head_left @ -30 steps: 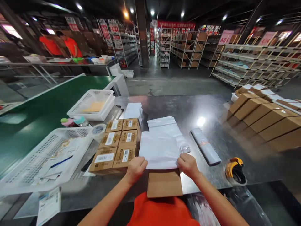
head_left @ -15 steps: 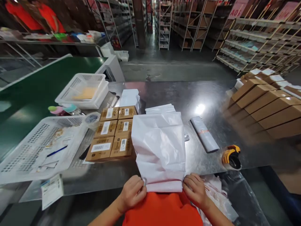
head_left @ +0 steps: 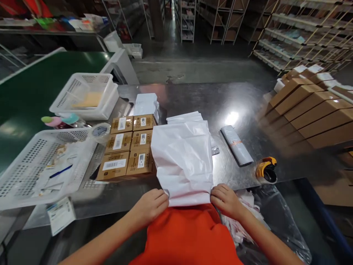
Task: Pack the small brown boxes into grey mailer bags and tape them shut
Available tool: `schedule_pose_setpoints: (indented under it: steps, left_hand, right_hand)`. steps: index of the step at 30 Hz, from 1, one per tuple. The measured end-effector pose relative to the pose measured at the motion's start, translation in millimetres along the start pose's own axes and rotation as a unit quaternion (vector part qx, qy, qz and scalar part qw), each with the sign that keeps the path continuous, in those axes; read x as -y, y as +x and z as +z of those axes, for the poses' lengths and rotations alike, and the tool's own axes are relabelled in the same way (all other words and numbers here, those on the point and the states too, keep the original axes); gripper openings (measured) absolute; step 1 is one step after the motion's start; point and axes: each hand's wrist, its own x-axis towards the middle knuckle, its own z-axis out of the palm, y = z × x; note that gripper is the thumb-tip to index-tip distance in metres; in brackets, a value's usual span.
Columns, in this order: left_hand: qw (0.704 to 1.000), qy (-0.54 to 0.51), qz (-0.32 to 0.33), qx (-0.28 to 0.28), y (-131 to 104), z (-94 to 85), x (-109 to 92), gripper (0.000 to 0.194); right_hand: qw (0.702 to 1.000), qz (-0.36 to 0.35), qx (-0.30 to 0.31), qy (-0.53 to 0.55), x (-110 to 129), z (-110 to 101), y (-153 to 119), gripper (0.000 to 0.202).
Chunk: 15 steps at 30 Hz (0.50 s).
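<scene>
A wrinkled white plastic bag (head_left: pixel 183 158) lies at the middle of the metal table, its near edge folded into a band over the table's front edge. My left hand (head_left: pixel 156 202) is closed on the left corner of that band, and my right hand (head_left: pixel 224 198) is closed on the right corner. More flat white bags (head_left: pixel 184 117) lie behind it. Left of the bag stand several brown boxes with barcode labels (head_left: pixel 127 147). To the right lie a rolled grey bundle (head_left: pixel 236 145) with an orange band and a yellow tape dispenser (head_left: pixel 266 170).
White baskets (head_left: pixel 35 162) and a tape roll (head_left: pixel 99 131) stand at the left, beside a green conveyor (head_left: pixel 24 88). Brown cartons (head_left: pixel 314 110) line the right side. A clear plastic bag of scraps (head_left: pixel 286 228) hangs below the table's front edge.
The view has tilted down, so the table appears higher. Both hands still hold the white bag's near corners, and its folded band now looks narrower.
</scene>
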Motion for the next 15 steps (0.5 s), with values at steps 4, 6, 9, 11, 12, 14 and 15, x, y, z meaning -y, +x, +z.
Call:
schedule_pose_setpoints:
  steps: [4, 6, 9, 11, 12, 14, 15]
  left_hand:
    - [0.999, 0.019, 0.016, -0.046, -4.4, 5.8, -4.4, 0.03]
    - [0.995, 0.033, 0.034, -0.088, -9.7, 12.6, -9.5, 0.029]
    - [0.991, 0.04, 0.055, -0.113, -15.8, 21.0, -15.4, 0.028]
    - [0.992, 0.038, 0.057, -0.108, -16.0, 22.7, -17.8, 0.028]
    - [0.992, 0.039, 0.057, -0.104, -15.0, 22.3, -18.7, 0.029]
    - [0.993, 0.046, 0.051, -0.097, -11.9, 20.3, -20.3, 0.03]
    - [0.993, 0.049, 0.048, -0.095, -10.5, 19.1, -20.9, 0.03]
  right_hand:
    - [0.998, -0.051, 0.004, -0.026, 1.3, -4.0, -2.2, 0.02]
    - [0.997, -0.075, -0.002, -0.031, 4.4, -5.3, -3.9, 0.022]
    - [0.994, -0.101, 0.0, -0.028, 7.6, -6.6, -4.9, 0.029]
    - [0.993, -0.111, 0.0, -0.032, 8.4, -7.0, -4.9, 0.032]
    - [0.993, -0.113, 0.0, -0.038, 8.6, -6.9, -5.1, 0.032]
    - [0.992, -0.114, -0.002, -0.049, 9.4, -5.7, -6.5, 0.033]
    - [0.992, -0.115, -0.004, -0.052, 9.9, -4.7, -7.5, 0.033]
